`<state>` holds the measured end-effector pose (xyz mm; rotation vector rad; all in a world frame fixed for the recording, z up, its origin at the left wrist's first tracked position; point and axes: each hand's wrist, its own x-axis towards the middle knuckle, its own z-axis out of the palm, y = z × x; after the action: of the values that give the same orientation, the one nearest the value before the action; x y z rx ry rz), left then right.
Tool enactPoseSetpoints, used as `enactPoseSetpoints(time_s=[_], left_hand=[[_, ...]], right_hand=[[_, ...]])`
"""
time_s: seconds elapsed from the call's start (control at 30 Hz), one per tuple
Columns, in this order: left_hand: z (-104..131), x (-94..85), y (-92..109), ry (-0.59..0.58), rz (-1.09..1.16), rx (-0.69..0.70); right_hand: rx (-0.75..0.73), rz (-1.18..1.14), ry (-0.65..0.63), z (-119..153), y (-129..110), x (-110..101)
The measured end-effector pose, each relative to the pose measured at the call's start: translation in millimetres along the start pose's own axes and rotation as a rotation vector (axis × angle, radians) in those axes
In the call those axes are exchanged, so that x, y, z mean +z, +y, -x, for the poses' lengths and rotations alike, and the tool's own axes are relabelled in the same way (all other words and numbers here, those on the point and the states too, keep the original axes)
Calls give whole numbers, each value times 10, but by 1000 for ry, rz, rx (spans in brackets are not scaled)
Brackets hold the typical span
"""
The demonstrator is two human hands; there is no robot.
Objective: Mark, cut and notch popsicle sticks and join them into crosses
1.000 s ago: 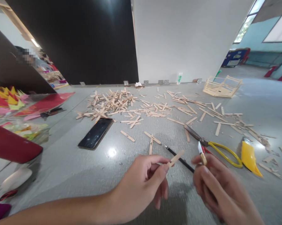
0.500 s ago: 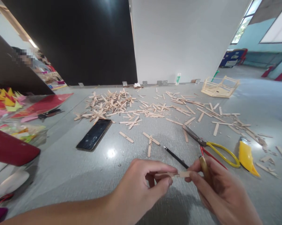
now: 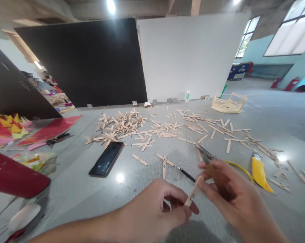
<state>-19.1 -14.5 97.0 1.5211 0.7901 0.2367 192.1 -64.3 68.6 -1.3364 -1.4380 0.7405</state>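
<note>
My left hand (image 3: 164,206) pinches the lower end of a short wooden stick (image 3: 192,195) that has a dark notch near its middle. At the stick's upper end are the fingertips of my right hand (image 3: 228,192). That hand is also wrapped round a knife (image 3: 213,173) with a brownish handle, its blade pointing up and away. Beyond my hands, one stick (image 3: 164,160) lies across the top of another on the grey table (image 3: 142,182), with a single stick (image 3: 140,159) to their left. A black pen (image 3: 186,174) is partly hidden by my right hand.
Scissors (image 3: 239,167) with yellow handles and a yellow cutter (image 3: 260,173) lie at right. A phone (image 3: 106,159), a mouse (image 3: 24,216) and a red cylinder (image 3: 17,173) are at left. Stick piles (image 3: 122,125) and a stick frame (image 3: 228,104) stand farther back, before upright panels (image 3: 177,57).
The stick between my hands has turned from nearly level to steeply slanted. My right hand and the knife have risen slightly. The camera view has tilted up.
</note>
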Motion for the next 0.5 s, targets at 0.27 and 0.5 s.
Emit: enactPoseSetpoints(time_s=[0.27, 0.5], left_hand=[[45, 53, 87, 169, 394, 185], [50, 36, -36, 160, 403, 140]], right_hand=[[-395, 347, 137, -100, 79, 26], [-511, 504, 6, 79, 466, 0]])
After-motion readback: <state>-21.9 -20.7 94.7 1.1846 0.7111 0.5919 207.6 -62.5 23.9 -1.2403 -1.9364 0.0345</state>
